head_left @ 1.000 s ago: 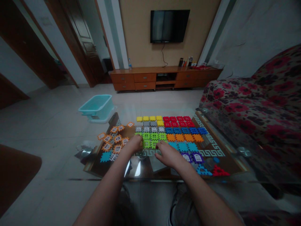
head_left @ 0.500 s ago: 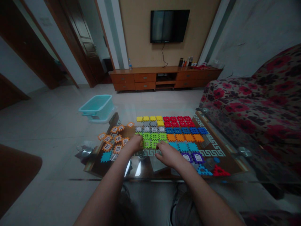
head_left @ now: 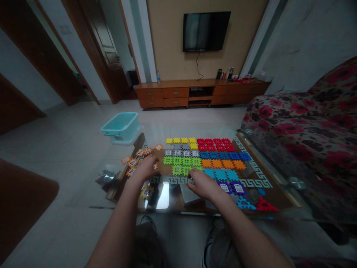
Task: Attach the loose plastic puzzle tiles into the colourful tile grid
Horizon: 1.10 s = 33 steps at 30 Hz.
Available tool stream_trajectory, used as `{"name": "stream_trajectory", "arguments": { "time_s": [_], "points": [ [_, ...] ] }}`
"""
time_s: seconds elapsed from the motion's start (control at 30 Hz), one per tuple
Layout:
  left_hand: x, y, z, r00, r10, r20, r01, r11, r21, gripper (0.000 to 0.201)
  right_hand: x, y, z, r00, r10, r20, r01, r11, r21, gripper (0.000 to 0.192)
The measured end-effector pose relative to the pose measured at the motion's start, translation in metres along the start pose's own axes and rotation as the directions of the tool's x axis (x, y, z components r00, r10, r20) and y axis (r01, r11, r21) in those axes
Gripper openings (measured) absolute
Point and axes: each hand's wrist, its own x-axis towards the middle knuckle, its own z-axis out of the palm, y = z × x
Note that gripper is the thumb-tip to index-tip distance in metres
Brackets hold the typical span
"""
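Note:
Interlocking plastic tiles lie in rows by colour on a glass-topped table (head_left: pixel 174 203). My left hand (head_left: pixel 146 168) is at the left group of orange window tiles (head_left: pixel 132 162), fingers curled down around one orange tile (head_left: pixel 155 166) that shows only in part. A dim yellowish window-tile shape shows below the wrist; whether it is a reflection is unclear. My right hand (head_left: pixel 203 183) rests at the front of the green tiles (head_left: pixel 177 170), fingertips by the lower row, thumb apart from the fingers. My left forearm covers part of the orange group.
Behind and right are yellow (head_left: pixel 176 140), red (head_left: pixel 209 145), grey, blue (head_left: pixel 223 155), orange, light-blue (head_left: pixel 220 175) and purple tiles (head_left: pixel 238 188). A teal bin (head_left: pixel 122 128) stands on the floor at left. A flowered sofa (head_left: pixel 290 111) is at right.
My left hand has moved left, from the green tiles to the orange window tiles. My right hand stays by the lower green row. The view has shifted slightly.

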Motion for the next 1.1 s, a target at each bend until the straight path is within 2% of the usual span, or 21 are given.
{"name": "stream_trajectory", "arguments": {
  "time_s": [0.1, 0.23, 0.47, 0.57, 0.7, 0.83, 0.93, 1.1],
  "points": [
    [-0.017, -0.017, -0.012, 0.996, -0.092, -0.001, 0.092, 0.996, -0.002, 0.025, 0.000, -0.001, 0.002, 1.000, -0.011, 0.003, 0.011, 1.000, -0.006, 0.025],
    [-0.040, -0.043, -0.022, 0.989, -0.148, 0.030, 0.149, 0.988, -0.026, 0.025, -0.002, -0.005, 0.003, 1.000, -0.017, 0.008, 0.017, 1.000, -0.019, 0.025],
    [-0.068, -0.090, -0.027, 0.946, -0.303, 0.119, 0.300, 0.953, 0.038, 0.022, -0.006, -0.020, 0.000, 0.997, 0.003, 0.080, 0.002, 0.998, -0.055, 0.023],
    [-0.074, -0.093, -0.026, 0.915, -0.349, 0.203, 0.338, 0.937, 0.088, 0.016, -0.007, -0.026, 0.003, 0.994, -0.003, 0.113, 0.010, 0.998, -0.068, 0.022],
    [-0.078, -0.084, -0.027, 0.833, -0.425, 0.355, 0.407, 0.904, 0.128, 0.013, -0.010, -0.033, 0.007, 0.988, -0.022, 0.152, 0.035, 0.996, -0.079, 0.023],
    [-0.082, -0.085, -0.028, 0.762, -0.495, 0.417, 0.486, 0.863, 0.137, 0.017, -0.012, -0.036, 0.005, 0.983, -0.005, 0.186, 0.024, 0.995, -0.100, 0.026],
    [-0.081, -0.097, -0.025, 0.762, -0.542, 0.354, 0.528, 0.837, 0.144, 0.025, -0.012, -0.036, 0.005, 0.983, -0.008, 0.183, 0.028, 0.994, -0.106, 0.027],
    [-0.071, -0.112, -0.013, 0.807, -0.581, 0.107, 0.552, 0.805, 0.216, 0.045, -0.011, -0.033, 0.007, 0.983, -0.006, 0.185, 0.023, 0.995, -0.093, 0.026]
  ]
}}
